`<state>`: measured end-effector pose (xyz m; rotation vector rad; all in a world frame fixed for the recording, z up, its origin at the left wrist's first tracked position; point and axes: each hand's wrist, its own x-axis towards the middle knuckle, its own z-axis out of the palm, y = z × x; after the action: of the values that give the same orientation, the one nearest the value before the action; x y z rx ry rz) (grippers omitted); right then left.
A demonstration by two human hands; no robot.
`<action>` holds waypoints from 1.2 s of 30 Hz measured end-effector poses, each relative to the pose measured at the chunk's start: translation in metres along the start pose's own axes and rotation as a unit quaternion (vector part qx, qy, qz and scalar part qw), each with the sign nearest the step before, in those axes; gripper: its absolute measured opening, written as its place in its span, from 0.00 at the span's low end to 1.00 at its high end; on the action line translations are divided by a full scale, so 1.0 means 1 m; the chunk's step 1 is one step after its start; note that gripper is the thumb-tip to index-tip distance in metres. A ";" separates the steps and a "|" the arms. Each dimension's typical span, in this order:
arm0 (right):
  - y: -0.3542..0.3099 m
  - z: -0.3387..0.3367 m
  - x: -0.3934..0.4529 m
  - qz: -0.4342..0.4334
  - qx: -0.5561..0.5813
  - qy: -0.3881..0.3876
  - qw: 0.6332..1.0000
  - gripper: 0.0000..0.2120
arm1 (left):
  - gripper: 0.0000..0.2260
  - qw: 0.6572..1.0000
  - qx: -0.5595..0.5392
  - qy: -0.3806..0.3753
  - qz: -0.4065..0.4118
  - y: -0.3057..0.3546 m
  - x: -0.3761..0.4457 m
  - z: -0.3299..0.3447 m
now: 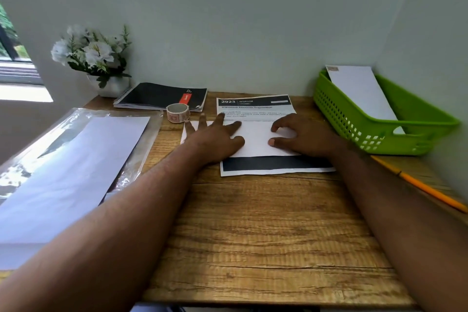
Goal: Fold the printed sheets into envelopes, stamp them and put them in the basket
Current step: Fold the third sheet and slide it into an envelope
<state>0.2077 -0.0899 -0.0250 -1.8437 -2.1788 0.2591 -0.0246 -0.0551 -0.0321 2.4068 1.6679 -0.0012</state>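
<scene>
A printed sheet (255, 109) with a dark header lies at the far middle of the wooden desk (266, 223). Across it lies a plain white envelope or folded panel (255, 140), its left end sticking out past the sheet. My left hand (215, 137) presses flat on its left part with fingers spread. My right hand (301, 134) rests on its right part, fingertips bent down onto the paper. A roll of stamps (177, 112) stands just left of the sheet. The green basket (374, 119) at the far right holds one stamped envelope (362, 91).
A stack of white sheets (63, 177) on clear plastic lies at the left. A black spiral notebook (159, 96) and a pot of white flowers (93, 58) stand at the back left. An orange pencil (428, 191) lies along the right edge. Walls close the back and right.
</scene>
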 end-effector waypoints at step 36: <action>-0.015 0.021 0.015 0.058 -0.133 -0.112 0.983 0.51 | 0.25 0.996 0.013 -0.025 0.083 0.010 0.006 0.009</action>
<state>0.1846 -0.0773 -0.0386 -2.1865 -2.3545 0.2160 -0.0116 -0.0544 -0.0394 2.5343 1.4515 -0.0564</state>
